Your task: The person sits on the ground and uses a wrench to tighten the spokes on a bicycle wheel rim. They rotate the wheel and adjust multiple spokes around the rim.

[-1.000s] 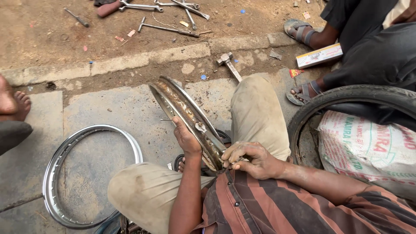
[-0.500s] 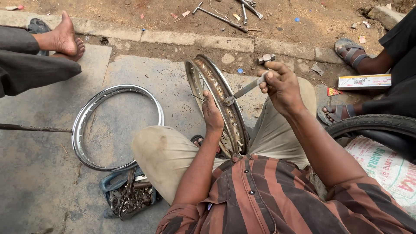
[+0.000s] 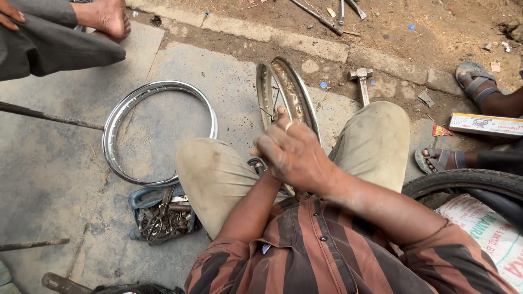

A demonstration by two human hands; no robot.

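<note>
Rusty wheel rim (image 3: 294, 90), upright between knees at 12 o'clock: right hand (image 3: 294, 152) clenched on it; left hand hidden, grip untellable. Best braced steady.

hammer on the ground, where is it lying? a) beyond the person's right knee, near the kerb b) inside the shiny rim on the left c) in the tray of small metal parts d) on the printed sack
a: the hammer lies on the pavement past the right knee, close to the kerb, well apart from the shiny rim and the tray.
</note>
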